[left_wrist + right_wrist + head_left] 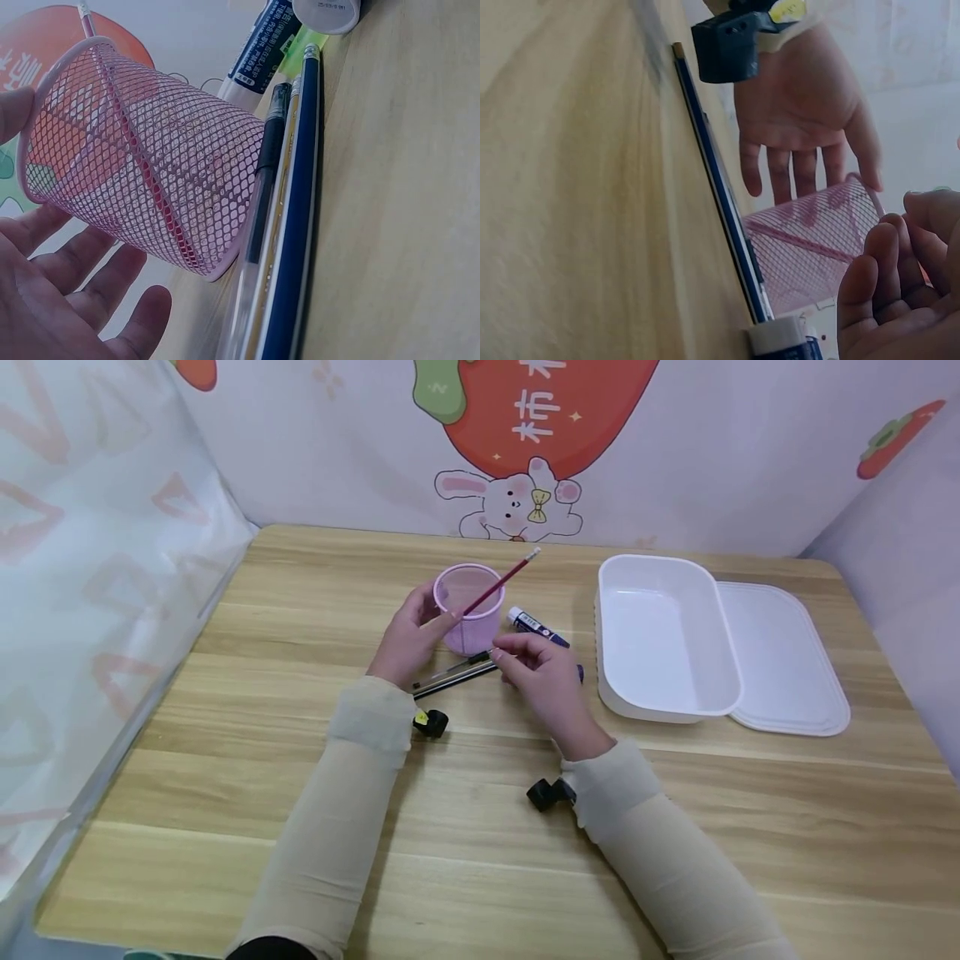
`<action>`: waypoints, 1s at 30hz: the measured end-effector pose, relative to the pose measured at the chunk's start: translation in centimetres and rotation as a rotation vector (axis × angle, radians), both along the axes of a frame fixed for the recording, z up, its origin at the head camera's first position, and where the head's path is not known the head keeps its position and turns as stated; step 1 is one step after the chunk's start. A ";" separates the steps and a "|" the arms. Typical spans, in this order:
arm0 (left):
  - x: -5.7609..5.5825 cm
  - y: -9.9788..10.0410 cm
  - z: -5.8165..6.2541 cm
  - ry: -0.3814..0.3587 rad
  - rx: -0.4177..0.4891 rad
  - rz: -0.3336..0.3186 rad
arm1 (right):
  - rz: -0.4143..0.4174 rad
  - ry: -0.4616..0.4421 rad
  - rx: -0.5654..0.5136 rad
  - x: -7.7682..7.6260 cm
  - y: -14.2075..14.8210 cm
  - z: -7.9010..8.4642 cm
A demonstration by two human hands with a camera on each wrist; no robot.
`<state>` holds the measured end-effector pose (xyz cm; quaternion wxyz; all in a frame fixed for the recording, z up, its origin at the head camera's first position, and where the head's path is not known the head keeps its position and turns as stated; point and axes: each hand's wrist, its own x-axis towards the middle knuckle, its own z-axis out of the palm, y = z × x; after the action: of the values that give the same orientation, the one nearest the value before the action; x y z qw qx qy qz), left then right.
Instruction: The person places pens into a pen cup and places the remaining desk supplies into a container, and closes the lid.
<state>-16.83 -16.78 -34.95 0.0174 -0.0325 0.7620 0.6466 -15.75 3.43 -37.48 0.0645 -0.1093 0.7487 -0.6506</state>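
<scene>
A pink mesh pen cup (474, 633) stands on the table with a red pencil (501, 583) leaning inside it, eraser end up. My left hand (408, 639) holds the cup from the left, thumb at the rim and fingers along the mesh. Bent fingers and thumb come close together on my right hand (543, 681), which hovers right of the cup; I see nothing between them. Below the cup lie a black-capped pen (270, 161), a gold-and-white striped pencil (283, 195) and a blue striped pencil (304, 165), side by side.
A white-and-navy labelled tube (536, 627) lies right of the cup, partly behind my right hand. Beside it, a second white-ended cylinder (328, 13) and something lime green (300, 52) show. Farther right, a white plastic box (660, 643) overlaps its flat lid (795, 668).
</scene>
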 end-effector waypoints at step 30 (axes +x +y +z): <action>-1.3 -0.6 -2.3 0.018 -0.059 0.013 | 0.234 -0.058 0.225 0.4 -1.8 -3.0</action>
<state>-18.18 -17.40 -37.26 0.0053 -0.0322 0.7807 0.6241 -15.32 1.60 -40.47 0.1733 -0.1688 0.7970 -0.5535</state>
